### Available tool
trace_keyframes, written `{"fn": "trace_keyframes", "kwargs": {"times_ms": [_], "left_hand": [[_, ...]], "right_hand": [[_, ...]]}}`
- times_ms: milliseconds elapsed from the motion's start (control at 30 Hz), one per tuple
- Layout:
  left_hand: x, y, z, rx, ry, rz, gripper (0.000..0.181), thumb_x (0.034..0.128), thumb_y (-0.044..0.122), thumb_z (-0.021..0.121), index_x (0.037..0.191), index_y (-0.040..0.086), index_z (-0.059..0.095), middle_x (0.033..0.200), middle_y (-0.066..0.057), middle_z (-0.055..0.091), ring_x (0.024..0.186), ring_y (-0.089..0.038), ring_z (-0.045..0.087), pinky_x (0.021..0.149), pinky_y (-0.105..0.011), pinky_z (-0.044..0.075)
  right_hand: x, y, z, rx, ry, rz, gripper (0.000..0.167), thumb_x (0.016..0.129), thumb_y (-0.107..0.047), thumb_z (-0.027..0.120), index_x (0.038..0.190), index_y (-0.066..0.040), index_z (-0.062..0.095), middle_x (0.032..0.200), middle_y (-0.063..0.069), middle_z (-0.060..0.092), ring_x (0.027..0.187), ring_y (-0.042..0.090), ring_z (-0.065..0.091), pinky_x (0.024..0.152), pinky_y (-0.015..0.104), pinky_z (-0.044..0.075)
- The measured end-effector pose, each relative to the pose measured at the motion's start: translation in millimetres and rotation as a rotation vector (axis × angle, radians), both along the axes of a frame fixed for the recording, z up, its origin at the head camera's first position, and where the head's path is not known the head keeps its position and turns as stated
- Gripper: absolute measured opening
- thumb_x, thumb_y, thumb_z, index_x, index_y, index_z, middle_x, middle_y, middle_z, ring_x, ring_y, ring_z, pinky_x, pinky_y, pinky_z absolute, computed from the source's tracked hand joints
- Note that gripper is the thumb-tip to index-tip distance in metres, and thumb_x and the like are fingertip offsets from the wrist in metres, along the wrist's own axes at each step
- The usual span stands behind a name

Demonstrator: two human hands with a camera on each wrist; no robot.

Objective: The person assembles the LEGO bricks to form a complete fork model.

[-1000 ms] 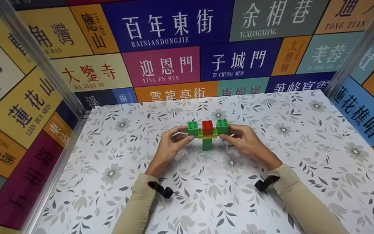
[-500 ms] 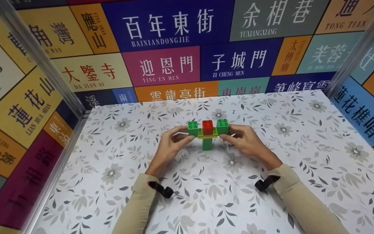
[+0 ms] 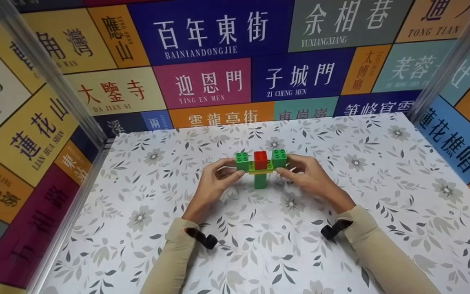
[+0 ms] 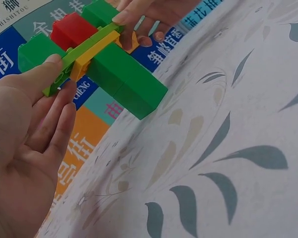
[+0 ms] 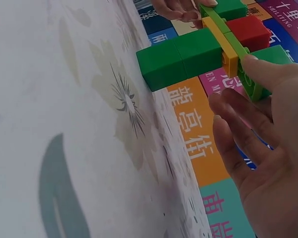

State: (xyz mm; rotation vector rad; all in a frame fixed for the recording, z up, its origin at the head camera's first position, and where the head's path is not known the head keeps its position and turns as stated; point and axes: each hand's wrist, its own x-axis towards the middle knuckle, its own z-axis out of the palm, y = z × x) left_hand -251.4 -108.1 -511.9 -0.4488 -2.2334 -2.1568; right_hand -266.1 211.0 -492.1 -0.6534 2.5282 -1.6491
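Note:
A toy building-brick model stands upright on the table, its column of green bricks (image 3: 260, 181) at the bottom. Across the column lie a yellow piece (image 4: 96, 52) and lime plates (image 4: 83, 50). On top sit a red brick (image 3: 260, 160) in the middle, a left green brick (image 3: 242, 162) and a right green brick (image 3: 279, 159). My left hand (image 3: 214, 179) pinches the left end between thumb and fingers, the thumb against the green brick and lime plate. My right hand (image 3: 310, 175) grips the right end likewise. Fingertips behind the bricks are partly hidden.
The table (image 3: 137, 253) has a white cover with grey leaves and flowers. Behind it rises a wall of colourful sign panels (image 3: 202, 81). Clear corner posts (image 3: 55, 77) stand at the back left and right. Black wrist straps (image 3: 204, 239) hang at both cuffs.

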Motion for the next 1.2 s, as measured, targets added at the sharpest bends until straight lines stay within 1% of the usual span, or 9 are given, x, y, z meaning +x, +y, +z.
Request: {"fn": "trace_keyframes", "kwargs": {"times_ms": [100, 167, 300, 367, 600, 800, 900, 1033, 1200], "left_hand": [[-0.3, -0.7, -0.1, -0.001, 0.000, -0.002, 0.044, 0.0935, 0.032, 0.088, 0.133, 0.017, 0.075, 0.125, -0.007, 0.078, 0.111, -0.026, 0.078, 0.099, -0.033, 0.063], [-0.5, -1.0, 0.1, 0.001, -0.001, -0.001, 0.044, 0.0936, 0.031, 0.088, 0.133, 0.017, 0.075, 0.126, -0.007, 0.078, 0.112, -0.026, 0.078, 0.099, -0.033, 0.063], [-0.2, -1.1, 0.6, 0.020, -0.019, -0.003, 0.046, 0.0927, 0.028, 0.089, 0.134, 0.016, 0.074, 0.127, -0.009, 0.077, 0.112, -0.027, 0.077, 0.100, -0.035, 0.064], [0.2, -0.9, 0.7, 0.029, -0.025, -0.007, 0.047, 0.0922, 0.026, 0.089, 0.134, 0.015, 0.074, 0.127, -0.009, 0.077, 0.113, -0.027, 0.077, 0.100, -0.035, 0.064], [1.9, -1.5, 1.0, 0.031, 0.013, -0.018, 0.043, 0.0949, 0.023, 0.087, 0.135, 0.014, 0.074, 0.129, -0.011, 0.076, 0.113, -0.027, 0.077, 0.099, -0.036, 0.064], [2.8, -1.9, 2.9, 0.021, 0.019, 0.016, 0.044, 0.0954, 0.032, 0.086, 0.135, 0.019, 0.074, 0.133, -0.007, 0.074, 0.121, -0.029, 0.074, 0.105, -0.036, 0.061], [3.2, -1.9, 4.0, 0.006, 0.013, 0.030, 0.046, 0.0953, 0.038, 0.085, 0.136, 0.021, 0.073, 0.132, -0.005, 0.074, 0.123, -0.028, 0.072, 0.107, -0.035, 0.060], [3.0, -2.0, 5.0, -0.013, 0.018, 0.037, 0.047, 0.0965, 0.042, 0.083, 0.138, 0.022, 0.072, 0.132, -0.003, 0.075, 0.123, -0.023, 0.072, 0.109, -0.034, 0.059], [0.9, -0.9, 4.1, -0.022, 0.072, 0.052, 0.048, 0.0986, 0.038, 0.082, 0.142, 0.023, 0.069, 0.127, -0.004, 0.077, 0.117, -0.022, 0.074, 0.104, -0.033, 0.061]], "right_hand": [[-1.8, 1.3, -0.7, -0.031, 0.009, 0.000, 0.046, 0.102, -0.037, 0.078, 0.141, -0.015, 0.071, 0.123, 0.009, 0.078, 0.102, 0.035, 0.076, 0.082, 0.038, 0.067], [-3.6, 2.6, -1.0, -0.046, 0.035, -0.003, 0.047, 0.102, -0.032, 0.078, 0.144, -0.012, 0.069, 0.128, 0.012, 0.075, 0.100, 0.036, 0.076, 0.079, 0.039, 0.068], [-5.7, 5.2, 0.3, -0.057, 0.098, -0.027, 0.048, 0.101, -0.023, 0.079, 0.145, -0.011, 0.067, 0.136, 0.013, 0.072, 0.097, 0.029, 0.077, 0.074, 0.033, 0.067], [-5.9, 6.5, 1.5, -0.058, 0.117, -0.035, 0.048, 0.100, -0.021, 0.081, 0.145, -0.012, 0.067, 0.138, 0.012, 0.072, 0.097, 0.025, 0.077, 0.075, 0.031, 0.066], [-5.4, 6.9, 3.5, -0.057, 0.130, -0.035, 0.046, 0.098, -0.020, 0.082, 0.141, -0.009, 0.069, 0.134, 0.011, 0.075, 0.099, 0.017, 0.076, 0.083, 0.027, 0.064], [-6.0, 5.6, 3.2, -0.063, 0.151, -0.023, 0.047, 0.098, -0.019, 0.082, 0.142, -0.008, 0.068, 0.130, 0.011, 0.076, 0.097, 0.017, 0.077, 0.085, 0.029, 0.064], [-6.2, 5.1, 3.0, -0.060, 0.160, -0.020, 0.048, 0.099, -0.020, 0.082, 0.143, -0.009, 0.067, 0.128, 0.010, 0.077, 0.096, 0.023, 0.078, 0.081, 0.029, 0.064], [-5.6, 4.3, 2.5, -0.058, 0.176, -0.021, 0.046, 0.101, -0.020, 0.080, 0.144, -0.009, 0.067, 0.126, 0.010, 0.078, 0.095, 0.029, 0.079, 0.078, 0.028, 0.064], [-5.9, 4.0, 0.3, -0.069, 0.171, -0.019, 0.045, 0.102, -0.019, 0.078, 0.146, -0.013, 0.066, 0.124, 0.008, 0.079, 0.093, 0.029, 0.079, 0.079, 0.028, 0.064]]}}
